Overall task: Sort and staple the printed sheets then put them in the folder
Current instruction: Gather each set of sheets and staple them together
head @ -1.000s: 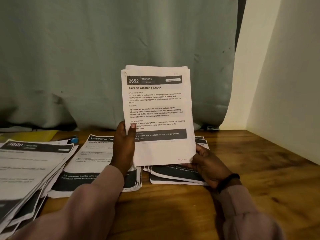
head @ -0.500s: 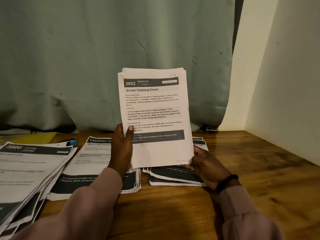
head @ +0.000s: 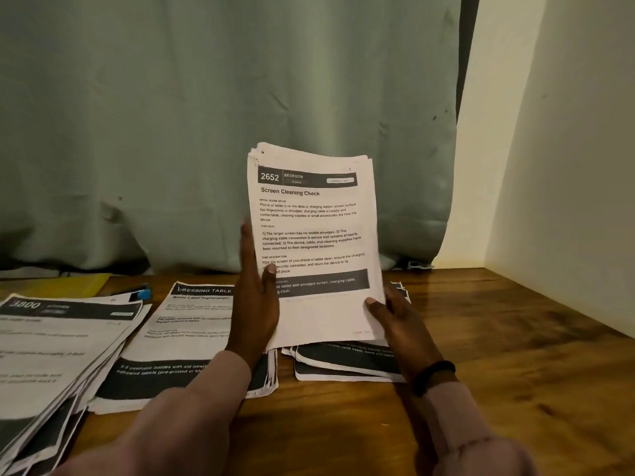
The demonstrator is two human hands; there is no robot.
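Note:
I hold a stack of printed sheets (head: 312,228) upright above the wooden table (head: 498,338); its top page reads "2652 Bedroom, Screen Cleaning Check". My left hand (head: 256,310) lies flat against the stack's left edge, fingers straight up, thumb on the front page. My right hand (head: 402,324) grips the lower right corner, thumb in front and fingers behind. The stack's bottom edge is down at a small pile of sheets (head: 343,365) lying on the table. A yellow folder (head: 65,286) lies at the back left, partly covered by paper.
A "Dressing Table" pile (head: 178,334) lies left of centre. A thicker fanned "3800" pile (head: 51,338) fills the near left corner. A small blue object (head: 142,294) sits behind them. A curtain (head: 206,132) hangs at the back and a wall (head: 567,166) stands on the right.
The stack has dropped lower, toward the pile beneath it. My left hand has gone from gripping the left edge to lying flat along it with straight fingers.

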